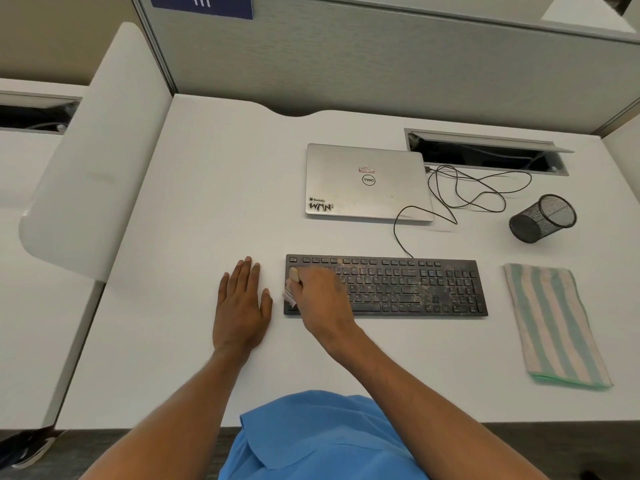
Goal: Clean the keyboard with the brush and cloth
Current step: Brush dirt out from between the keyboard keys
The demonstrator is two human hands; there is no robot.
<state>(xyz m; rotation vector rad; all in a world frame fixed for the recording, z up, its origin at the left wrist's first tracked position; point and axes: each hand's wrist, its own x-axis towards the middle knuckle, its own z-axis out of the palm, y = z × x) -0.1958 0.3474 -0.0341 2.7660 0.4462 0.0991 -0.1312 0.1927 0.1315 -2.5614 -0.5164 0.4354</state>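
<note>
Left hand lies flat, palm down, fingers together, on the white table, just left of the keyboard. Right hand is closed around a small brush, blurred, over the left end of the black Dell-style keyboard; tan debris is scattered across the keys. A closed silver Dell laptop sits behind. Striped folded cloth lies right of the keyboard, apart from it; mesh pen cup lies tipped beyond.
</note>
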